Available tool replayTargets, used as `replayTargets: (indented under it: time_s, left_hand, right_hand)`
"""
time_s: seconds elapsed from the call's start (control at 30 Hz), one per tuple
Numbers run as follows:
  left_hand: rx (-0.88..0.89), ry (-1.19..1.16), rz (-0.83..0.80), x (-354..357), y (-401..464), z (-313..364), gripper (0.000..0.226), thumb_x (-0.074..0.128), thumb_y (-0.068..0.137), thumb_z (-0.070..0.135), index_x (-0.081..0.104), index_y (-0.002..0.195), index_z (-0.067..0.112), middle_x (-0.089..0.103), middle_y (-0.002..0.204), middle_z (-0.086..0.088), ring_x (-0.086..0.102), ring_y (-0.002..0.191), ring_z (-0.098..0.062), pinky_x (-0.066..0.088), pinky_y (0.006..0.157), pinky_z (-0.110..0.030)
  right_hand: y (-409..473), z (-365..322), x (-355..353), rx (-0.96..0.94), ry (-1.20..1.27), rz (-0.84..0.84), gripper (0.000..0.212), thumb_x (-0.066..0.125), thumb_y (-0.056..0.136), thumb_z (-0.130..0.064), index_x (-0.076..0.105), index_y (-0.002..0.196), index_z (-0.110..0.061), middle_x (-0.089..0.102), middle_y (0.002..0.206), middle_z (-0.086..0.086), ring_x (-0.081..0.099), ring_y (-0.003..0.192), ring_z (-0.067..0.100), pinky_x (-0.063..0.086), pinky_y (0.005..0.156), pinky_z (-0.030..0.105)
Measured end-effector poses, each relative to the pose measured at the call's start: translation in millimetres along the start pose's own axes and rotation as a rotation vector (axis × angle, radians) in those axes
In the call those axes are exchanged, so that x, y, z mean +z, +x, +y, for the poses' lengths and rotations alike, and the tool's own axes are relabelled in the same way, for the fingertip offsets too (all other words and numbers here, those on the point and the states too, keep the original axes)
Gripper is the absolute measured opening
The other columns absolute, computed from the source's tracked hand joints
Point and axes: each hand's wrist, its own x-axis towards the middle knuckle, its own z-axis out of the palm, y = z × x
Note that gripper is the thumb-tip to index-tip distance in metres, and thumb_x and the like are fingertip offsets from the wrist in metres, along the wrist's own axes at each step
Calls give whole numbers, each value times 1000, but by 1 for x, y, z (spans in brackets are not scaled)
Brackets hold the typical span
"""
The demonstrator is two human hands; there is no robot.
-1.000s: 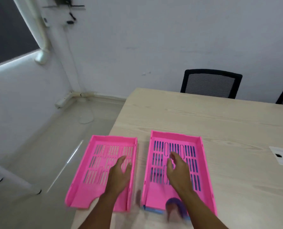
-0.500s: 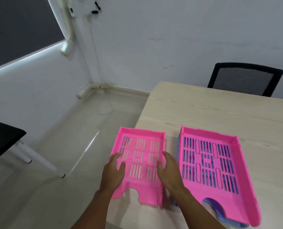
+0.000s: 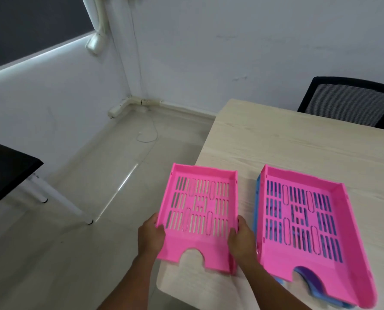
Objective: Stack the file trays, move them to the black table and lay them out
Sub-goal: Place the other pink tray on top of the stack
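Note:
A single pink file tray (image 3: 200,211) lies at the left edge of the light wooden table (image 3: 298,139), partly overhanging the floor. My left hand (image 3: 152,237) grips its left wall and my right hand (image 3: 242,238) grips its right wall near the front. To its right sits a stack with a pink tray (image 3: 309,220) on top and blue and purple trays (image 3: 257,198) showing beneath it. A corner of the black table (image 3: 5,166) shows at the far left.
White legs (image 3: 59,200) of the black table stand on the tiled floor between the two tables. A black mesh chair (image 3: 350,101) is behind the wooden table. A loose cable (image 3: 147,135) lies on the floor near the wall corner.
My hands left the tray floors and moved to the left tray's side walls, closing on them. The view swung left, so the black table came into sight.

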Motion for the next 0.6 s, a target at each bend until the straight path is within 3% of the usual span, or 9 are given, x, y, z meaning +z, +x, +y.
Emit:
replayTargets:
  time_s: [0.1,0.17,0.23,0.33,0.4,0.47,0.53,0.6]
  left_hand:
    - [15,-74,15,-5,-2,-1,26,47,96,2,66,113,5,72,95,-14,67,84,-32,50,70,-32]
    - [18,-116,15,-10,-1,3,24,42,100,8,63,111,5,69,92,-12,65,82,-30,49,66,-33]
    - [32,-142,26,-15,0,10,23,41,101,11,62,111,6,68,93,-11,65,82,-29,49,65,-33]
    - [54,-178,54,-22,0,26,19,45,100,8,59,111,9,65,96,-9,63,84,-28,45,62,-30]
    - [63,-201,54,-24,1,39,13,45,99,8,54,109,12,63,97,-8,62,85,-28,43,59,-29]
    - [71,-214,30,-21,-1,53,11,43,100,7,47,109,12,61,95,-4,60,81,-23,43,57,-28]
    - [86,-231,-9,-15,-4,68,11,42,100,6,43,109,11,58,93,1,58,77,-14,43,58,-28]
    - [108,-239,-41,-5,-7,83,12,43,98,5,42,109,11,57,92,2,57,78,-13,44,60,-29]
  right_hand:
    - [1,-10,-2,-45,59,33,33,48,99,-1,58,129,-8,69,90,0,61,66,3,56,62,15]
    - [3,-19,-7,-91,103,55,33,48,99,-1,62,127,-7,71,93,-1,60,71,-5,47,64,4]
    - [8,-27,-11,-140,146,80,35,49,98,-1,62,130,-9,72,98,-1,64,77,0,51,75,9]
    - [14,-37,-22,-195,200,105,40,51,98,-6,60,136,-13,75,112,3,70,94,15,58,95,36]
    - [17,-42,-33,-213,233,110,43,51,98,-8,55,141,-13,71,123,6,69,106,21,54,100,45]
    - [21,-44,-48,-219,252,121,46,52,99,-7,50,144,-10,67,131,10,66,109,21,49,105,41]
    - [22,-42,-68,-212,254,137,47,53,99,-6,46,146,-9,67,128,15,66,95,23,54,90,34]
    - [23,-36,-89,-191,258,156,47,52,99,-4,45,146,-8,68,126,18,69,98,35,54,86,33]
